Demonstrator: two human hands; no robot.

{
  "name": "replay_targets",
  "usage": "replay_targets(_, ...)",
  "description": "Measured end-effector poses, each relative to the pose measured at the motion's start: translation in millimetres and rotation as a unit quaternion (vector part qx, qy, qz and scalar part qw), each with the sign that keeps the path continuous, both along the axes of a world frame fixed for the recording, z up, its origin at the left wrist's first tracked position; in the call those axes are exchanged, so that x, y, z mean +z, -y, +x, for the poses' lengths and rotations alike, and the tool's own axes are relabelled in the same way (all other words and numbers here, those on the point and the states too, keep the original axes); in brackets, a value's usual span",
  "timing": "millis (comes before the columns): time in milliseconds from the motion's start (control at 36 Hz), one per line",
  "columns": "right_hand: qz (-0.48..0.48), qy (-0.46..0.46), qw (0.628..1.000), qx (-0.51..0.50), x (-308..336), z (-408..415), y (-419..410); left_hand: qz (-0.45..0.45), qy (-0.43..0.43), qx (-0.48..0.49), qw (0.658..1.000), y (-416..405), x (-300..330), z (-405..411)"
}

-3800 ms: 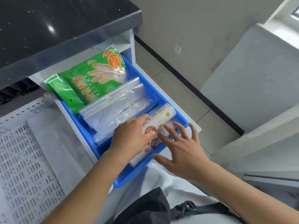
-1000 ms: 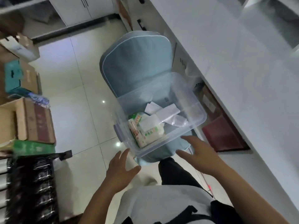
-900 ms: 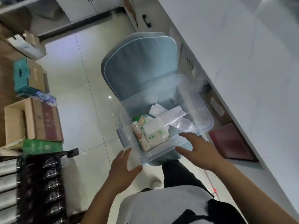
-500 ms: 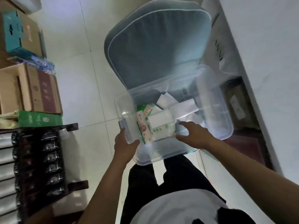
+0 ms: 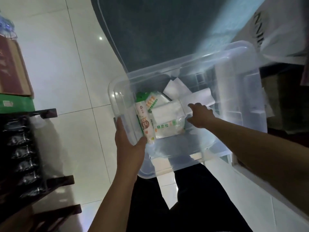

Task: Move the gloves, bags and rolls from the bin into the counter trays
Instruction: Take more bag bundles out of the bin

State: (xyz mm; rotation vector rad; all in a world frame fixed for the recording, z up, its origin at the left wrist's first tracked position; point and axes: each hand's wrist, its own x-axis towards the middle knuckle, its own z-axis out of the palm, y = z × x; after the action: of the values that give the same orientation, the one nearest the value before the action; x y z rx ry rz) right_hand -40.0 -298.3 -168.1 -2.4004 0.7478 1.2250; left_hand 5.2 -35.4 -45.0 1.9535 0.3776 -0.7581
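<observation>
My left hand (image 5: pixel 129 146) grips the clear bin's (image 5: pixel 234 52) left wall; the roll (image 5: pixel 145 123) lies just inside. My right hand (image 5: pixel 201 115) reaches in, grip unclear.

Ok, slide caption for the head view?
Left hand grips the clear plastic bin's near-left rim; right hand reaches inside over white-and-green packets.

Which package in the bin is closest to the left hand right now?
The white roll with orange print, lying along the clear bin's left wall beside the left hand. The flat packs sit further right, near the right hand.
</observation>
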Motion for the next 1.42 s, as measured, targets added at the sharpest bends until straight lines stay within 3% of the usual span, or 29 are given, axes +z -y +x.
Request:
replay_targets(111, -0.027, 0.049, 0.995, 0.081, -29.7, 30.8, 5.0, 0.002, -0.007, 0.033, 0.999, -8.8, -2.1, -8.9)
replay_targets(278, -0.037, 0.052, 0.989, 0.136, -59.9, 52.6, 7.5, 0.012, -0.017, 0.047, 0.999, -23.6, -5.6, -21.0)
replay_targets(444, -0.091, 0.083, 0.960, 0.253, -60.9, 40.4, 3.4, 0.011, -0.024, 0.060, 0.998, -28.8, -6.4, -24.3)
replay_targets(556, -0.085, 0.072, 0.958, 0.263, -47.4, 28.8, 0.2, 0.017, -0.023, 0.043, 0.999, -27.4, -3.1, -21.6)
replay_targets(806, -0.078, 0.084, 0.946, 0.303, -0.2, -19.3, 1.1, 0.034, 0.108, 0.023, 0.993, -11.6, 41.0, -28.9)
replay_targets(944, -0.020, 0.131, 0.979, 0.153, 41.1, -34.6, -6.1, -0.017, 0.069, 0.025, 0.997, -5.0, 53.7, -38.3)
replay_targets(1028, 0.000, 0.243, 0.970, 0.010, 80.9, -41.0, -12.4, -0.035, 0.049, 0.015, 0.998, -3.6, 60.6, -36.3)
replay_targets(1139, 0.144, 0.337, 0.886, -0.284, 145.7, -41.8, -26.1, -0.067, -0.027, -0.027, 0.997, 0.8, 72.2, -17.2)
replay_targets(1222, 0.329, 0.316, 0.764, -0.455, 179.9, -40.7, -41.7, -0.098, -0.110, -0.056, 0.987, 8.9, 84.7, 0.8)
replay_targets(1306, 0.426, 0.279, 0.688, -0.516, 197.2, -43.1, -57.5, -0.124, -0.127, -0.083, 0.981, 16.3, 96.7, 13.3)
replay_targets(1417, 0.478, 0.258, 0.653, -0.527, 211.1, -43.0, -61.7, -0.174, -0.116, -0.088, 0.974, 21.3, 111.0, 21.1)
